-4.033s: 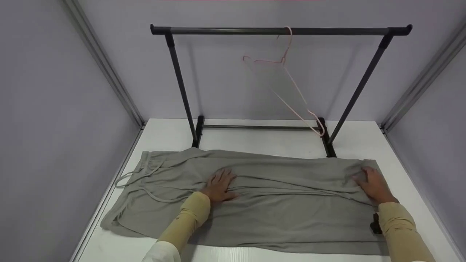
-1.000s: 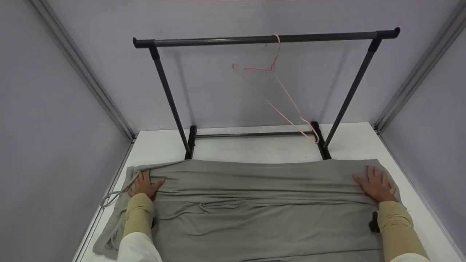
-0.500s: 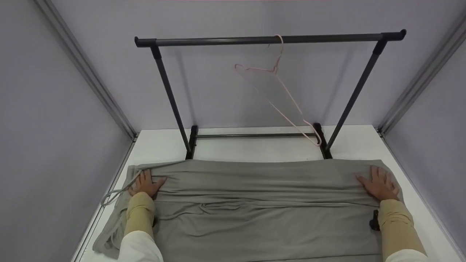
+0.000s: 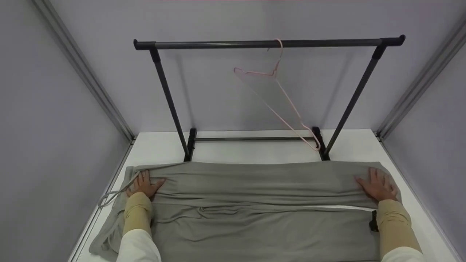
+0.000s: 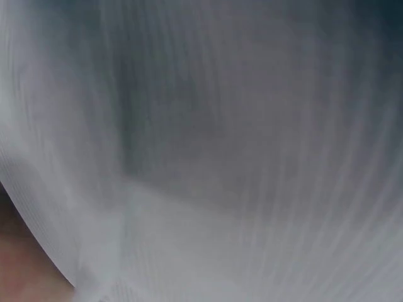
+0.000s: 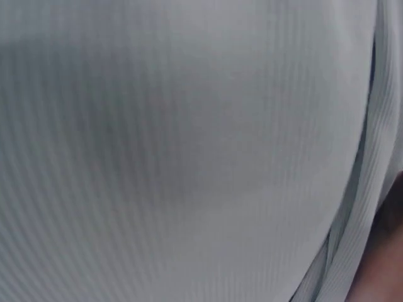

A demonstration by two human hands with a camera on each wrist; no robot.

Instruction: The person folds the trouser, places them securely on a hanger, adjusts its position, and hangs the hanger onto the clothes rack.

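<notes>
On white tabletop (image 4: 255,152), with grey garment (image 4: 262,233) cut off nearside; lying lengthwise left to right, drawstring (image 4: 118,191) at left; under left hand (image 4: 143,186) and right hand (image 4: 378,186), fingers spread apart.

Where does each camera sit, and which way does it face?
Head: on the person's head, facing forward and down; gray garment, black rack, left hand, right hand, sleeves show.
Left wrist: worn there, facing ribbed fabric up close; blurred skin lower left.
Right wrist: worn there, likewise facing fabric; skin patch lower right.
Both wrist views share ribbed fabric.
</notes>
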